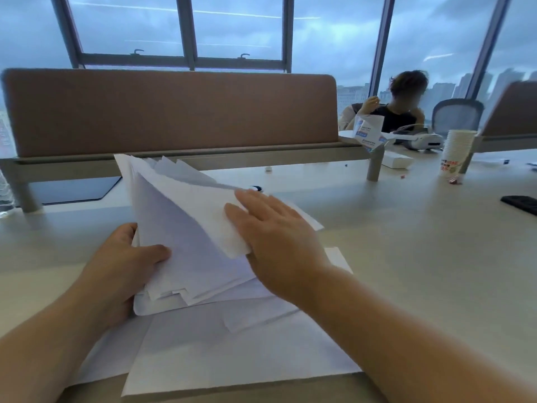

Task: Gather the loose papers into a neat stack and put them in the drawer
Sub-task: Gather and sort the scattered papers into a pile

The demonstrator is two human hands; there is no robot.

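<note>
A bundle of several white papers (180, 228) stands tilted up off the desk, its edges uneven and fanned at the top. My left hand (122, 266) grips the bundle's lower left edge, thumb on the front sheet. My right hand (276, 237) lies flat with straight fingers against the bundle's right side. More loose white sheets (232, 353) lie spread flat on the desk beneath both hands, reaching to the near edge. No drawer is in view.
A brown divider panel (174, 112) runs across the back of the pale desk (421, 242). A dark pad (75, 190) lies at left. To the right are stacked paper cups (456, 152), a phone (520, 203), a white headset (421, 141) and a seated person (404, 103).
</note>
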